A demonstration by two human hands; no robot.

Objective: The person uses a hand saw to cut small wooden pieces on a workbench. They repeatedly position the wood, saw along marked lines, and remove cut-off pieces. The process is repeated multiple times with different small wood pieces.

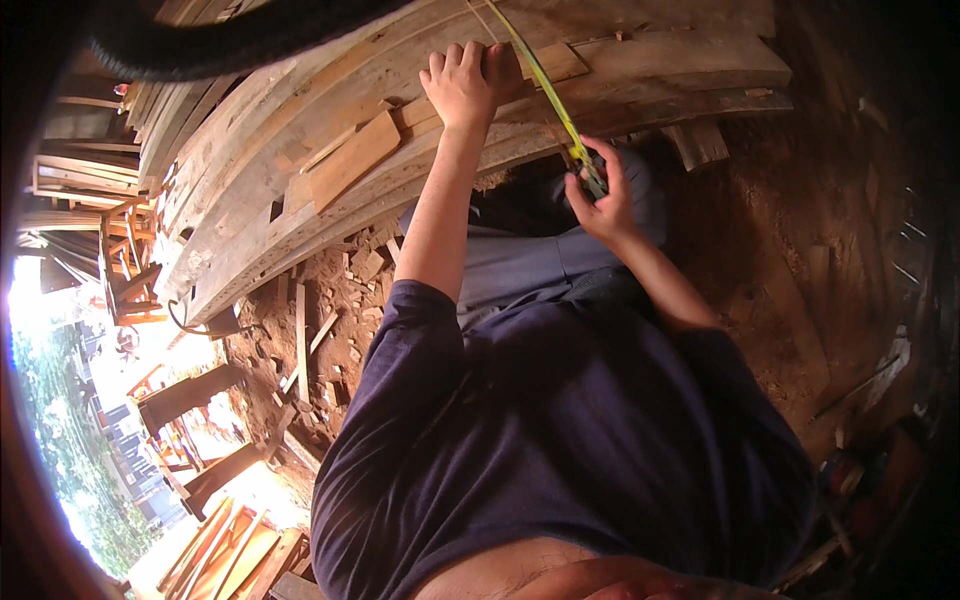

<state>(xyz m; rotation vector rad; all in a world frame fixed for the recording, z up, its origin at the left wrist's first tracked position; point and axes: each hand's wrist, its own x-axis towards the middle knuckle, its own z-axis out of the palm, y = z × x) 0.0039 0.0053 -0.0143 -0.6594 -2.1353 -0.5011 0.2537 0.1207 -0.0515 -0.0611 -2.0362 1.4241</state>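
Observation:
My right hand (606,200) is closed around the dark case of a tape measure (588,176). Its yellow blade (540,75) runs out from the case, up and away over the workbench to the top edge of the view. My left hand (458,88) is over the bench with its fingers curled, closed against a brown wooden block (504,68) at its right side. The fingers' undersides are hidden. Beside the block lies a flat piece of wood (558,64). A wider light-brown board (355,160) rests on the bench to the left of my forearm.
The long plank workbench (690,62) curves across the far side. Wood offcuts (370,265) and strips litter the dirt floor at left. Wooden frames (130,260) and stacked timber stand further left. A dark curved band (240,45) crosses the upper left.

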